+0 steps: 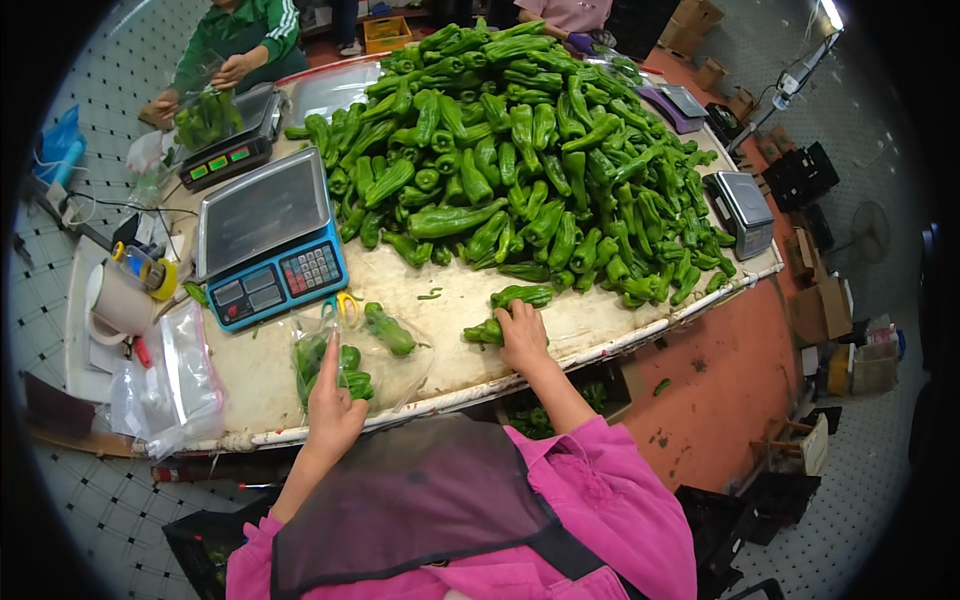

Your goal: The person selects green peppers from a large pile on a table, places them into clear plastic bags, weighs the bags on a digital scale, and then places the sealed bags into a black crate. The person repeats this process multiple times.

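A large heap of green peppers (517,142) covers the far part of the table. My right hand (523,335) is on a green pepper (484,332) near the front edge, its fingers curled over the stem side; another pepper (521,295) lies just beyond the fingertips. My left hand (334,409), index finger extended, is at a clear plastic bag (412,375) with several green peppers (356,381) in it. Whether its other fingers pinch the bag cannot be told. Yellow-handled scissors (346,306) lie beyond the bag, by a blue digital scale (274,281).
Flat plastic bags (180,367) and a white mug (120,304) are at the left. A black scale (225,161) stands at the back left near a co-worker in green; another co-worker stands behind the heap. A small scale (742,214) sits at the right edge. Below the table is a cardboard box (626,382).
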Motion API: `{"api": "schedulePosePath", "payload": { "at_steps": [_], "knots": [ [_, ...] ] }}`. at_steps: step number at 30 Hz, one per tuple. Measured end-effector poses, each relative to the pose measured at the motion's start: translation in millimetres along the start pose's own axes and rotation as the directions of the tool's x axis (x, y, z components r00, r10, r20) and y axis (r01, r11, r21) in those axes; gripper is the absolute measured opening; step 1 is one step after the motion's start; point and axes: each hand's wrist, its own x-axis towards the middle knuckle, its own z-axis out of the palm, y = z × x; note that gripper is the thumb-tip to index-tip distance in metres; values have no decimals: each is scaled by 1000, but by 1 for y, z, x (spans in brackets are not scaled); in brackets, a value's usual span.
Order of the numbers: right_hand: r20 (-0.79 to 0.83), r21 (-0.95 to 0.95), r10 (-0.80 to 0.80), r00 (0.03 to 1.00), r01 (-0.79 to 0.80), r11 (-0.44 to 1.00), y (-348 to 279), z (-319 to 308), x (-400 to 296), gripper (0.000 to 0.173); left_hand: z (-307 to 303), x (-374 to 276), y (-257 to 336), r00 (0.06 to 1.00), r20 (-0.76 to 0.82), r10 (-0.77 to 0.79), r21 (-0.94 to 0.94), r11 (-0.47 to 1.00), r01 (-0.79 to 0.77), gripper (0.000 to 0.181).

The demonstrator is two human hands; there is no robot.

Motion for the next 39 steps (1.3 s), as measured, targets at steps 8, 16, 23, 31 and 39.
{"api": "schedulePosePath", "payload": {
  "at_steps": [8,16,23,31,39],
  "knots": [
    [67,112,-48,997,40,993,0,-9,-4,47,3,-4,-3,999,18,-29,-42,999,30,98],
    [-400,400,-99,911,270,876,-21,-69,-11,44,1,-4,-4,995,44,-88,-34,995,89,98],
    [-549,364,-84,831,328,872,-17,-81,-39,43,-1,1,-3,998,53,-46,-6,999,46,97],
    [-485,257,181,856,-58,965,48,-92,-118,34,4,6,-9,994,87,-66,-82,994,73,98],
    [-267,289,325,907,-246,925,70,-80,-103,50,11,9,-10,994,102,-39,-48,998,44,99]
  ]
}}
